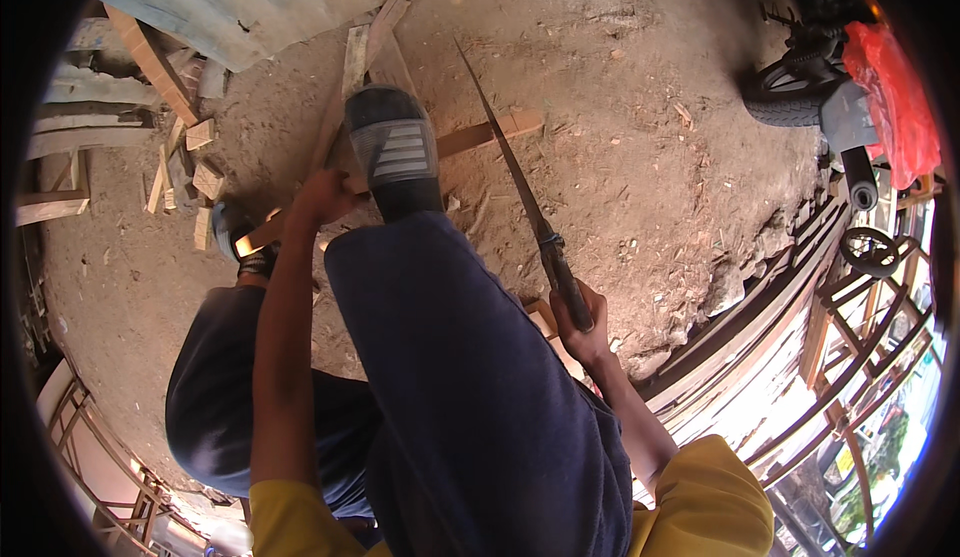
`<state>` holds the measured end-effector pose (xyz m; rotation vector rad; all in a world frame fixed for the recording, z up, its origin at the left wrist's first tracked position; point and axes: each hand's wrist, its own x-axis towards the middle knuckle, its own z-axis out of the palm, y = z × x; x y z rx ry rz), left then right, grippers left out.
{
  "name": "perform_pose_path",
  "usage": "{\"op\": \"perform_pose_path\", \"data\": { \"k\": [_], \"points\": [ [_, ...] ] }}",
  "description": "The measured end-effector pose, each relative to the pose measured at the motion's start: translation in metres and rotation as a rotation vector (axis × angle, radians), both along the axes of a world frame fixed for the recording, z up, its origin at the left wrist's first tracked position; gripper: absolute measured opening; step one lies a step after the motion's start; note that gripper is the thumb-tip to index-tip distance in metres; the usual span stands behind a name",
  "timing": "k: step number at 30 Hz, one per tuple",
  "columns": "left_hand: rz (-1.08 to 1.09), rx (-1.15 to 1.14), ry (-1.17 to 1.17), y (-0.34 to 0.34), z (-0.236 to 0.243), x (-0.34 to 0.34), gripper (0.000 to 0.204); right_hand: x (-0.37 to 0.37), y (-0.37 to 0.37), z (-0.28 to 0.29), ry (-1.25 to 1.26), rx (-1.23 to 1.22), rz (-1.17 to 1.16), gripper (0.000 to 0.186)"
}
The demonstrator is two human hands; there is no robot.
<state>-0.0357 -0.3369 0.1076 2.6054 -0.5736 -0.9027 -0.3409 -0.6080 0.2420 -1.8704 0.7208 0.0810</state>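
My right hand [583, 322] is wrapped around the dark handle of a long tapering blade [515, 172]. The blade points up and away over the dirt, with a bit of blue binding where it meets the handle. Whether it has teeth is too fine to tell. My left hand [325, 197] grips a narrow wood strip [480, 137] beside my right shoe [392, 147]. That shoe presses across the strip, hiding its middle. One pale cut end of the strip sticks out past my left hand, near my left shoe [232, 229]; the other reaches to the right beyond the blade.
Wood offcuts [207, 179] and boards lie at the left, near a corrugated metal sheet [250, 7]. Another board [385, 37] lies beyond my shoe. On the right are a motorcycle wheel [790, 92], a red plastic bag [890, 107] and stacked planks [760, 317].
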Motion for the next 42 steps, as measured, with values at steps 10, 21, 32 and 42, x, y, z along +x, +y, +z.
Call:
{"op": "perform_pose_path", "data": {
  "k": [10,21,32,42],
  "points": [
    [0.010,0.069,0.017,-0.005,0.005,-0.001,0.055,0.048,-0.001,0.007,0.000,0.062,-0.045,0.012],
    [0.017,0.069,0.054,-0.008,0.010,-0.001,0.055,0.035,0.013,0.067,0.091,-0.024,0.086,0.014],
    [0.000,0.015,0.025,-0.007,-0.016,-0.001,0.061,0.060,-0.002,0.045,0.080,-0.052,0.048,0.010],
    [0.049,0.000,0.016,-0.011,0.015,-0.008,0.055,0.016,0.007,0.066,0.115,-0.075,0.032,0.015]
  ]
}}
